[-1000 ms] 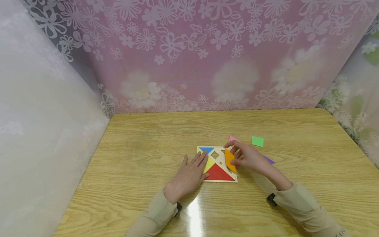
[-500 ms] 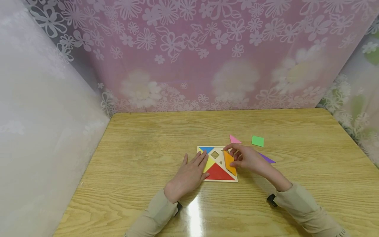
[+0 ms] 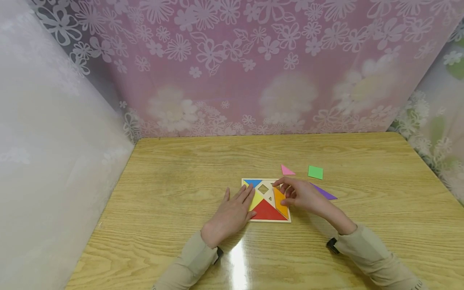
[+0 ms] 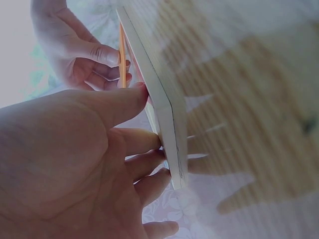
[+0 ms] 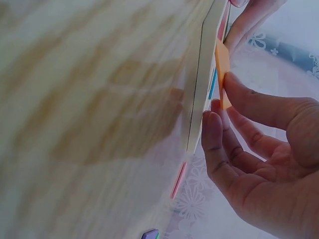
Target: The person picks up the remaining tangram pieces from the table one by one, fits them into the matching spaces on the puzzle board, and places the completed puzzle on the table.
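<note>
A square wooden tangram board (image 3: 272,221) lies on the table, with a blue triangle (image 3: 252,183), a yellow triangle (image 3: 257,200) and a red triangle (image 3: 267,211) set in it. My left hand (image 3: 227,216) rests flat over the board's left side, fingers extended across the yellow piece. Over the right side, my right hand (image 3: 303,194) pinches an orange parallelogram piece (image 3: 279,201) between thumb and fingers. In the right wrist view, the orange piece (image 5: 223,74) leans slightly off the board's face, the thumb on its outer side. My right fingers partly hide the board's upper right corner.
Beyond the board lie a pink triangle (image 3: 287,170) and a green piece (image 3: 315,172). A purple triangle (image 3: 325,192) sits behind the right hand, partly covered by it. The wooden table (image 3: 174,173) ends at a pink floral curtain (image 3: 232,96).
My right hand has lowered the orange parallelogram toward the board and shifted it slightly left and nearer me. The pink triangle has come into full view. My left hand has stayed still.
</note>
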